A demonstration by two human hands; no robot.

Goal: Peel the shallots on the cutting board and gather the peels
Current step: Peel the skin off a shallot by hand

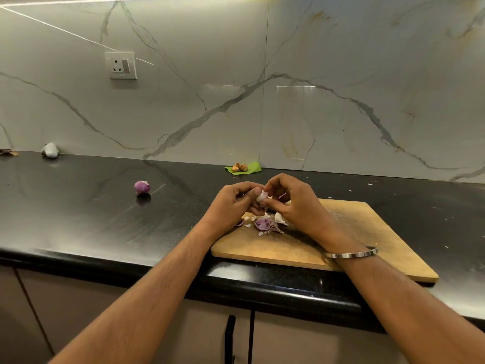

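Pinching one pale shallot [261, 197], left hand [233, 203], right hand [294, 203], one purple shallot [142, 187] apart

**Board to the right, one shallot off to the left**

The board [301, 248] lies on the counter [91, 219], its near edge at the counter's front edge. Peels [265, 224] sit on the board's far left part. Both hands meet just above the peels, left hand [231, 203] left of right hand [294, 203], a shallot [261, 197] between them. A second shallot [142, 187] rests on the counter, well left of the board. A leaf [244, 169] lies behind the hands against the wall. A socket [121, 65] is on the wall, upper left.
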